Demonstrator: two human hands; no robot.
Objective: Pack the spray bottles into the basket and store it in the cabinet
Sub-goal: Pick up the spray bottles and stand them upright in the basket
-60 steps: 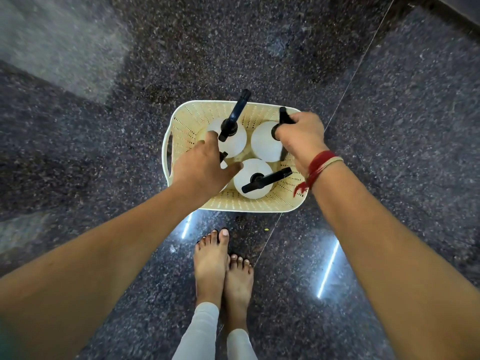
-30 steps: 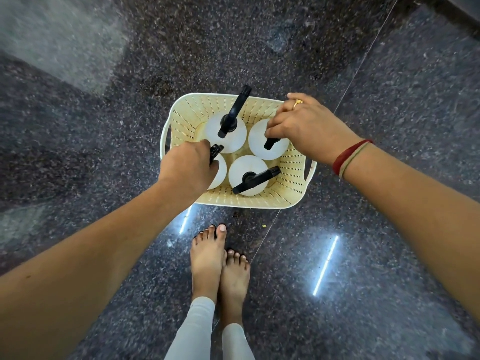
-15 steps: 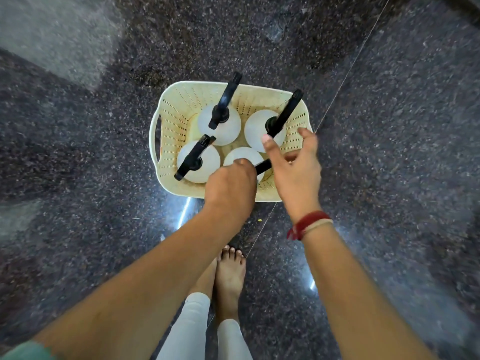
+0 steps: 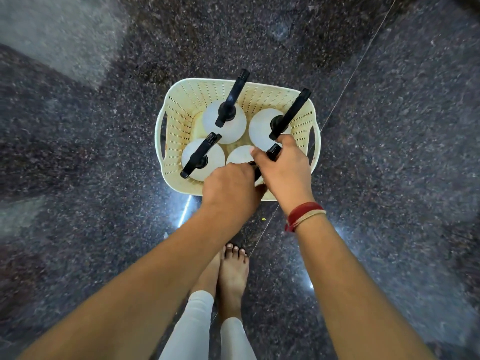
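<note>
A cream perforated plastic basket stands on the dark floor. Several white spray bottles with black trigger heads stand upright inside it: one at the far left, one at the far right, one at the near left. The near-right bottle is mostly hidden under my hands. My right hand grips that bottle's black spray head. My left hand is closed over the same bottle's top, at the basket's near rim.
The floor is polished dark speckled granite with a thin seam running diagonally past the basket's right side. My bare feet stand just below the basket. A paler patch of floor lies at the upper left.
Both hands left the far and left bottles and came together on the near-right bottle. The right hand now grips its spray head. The basket sits farther from my feet in view.
</note>
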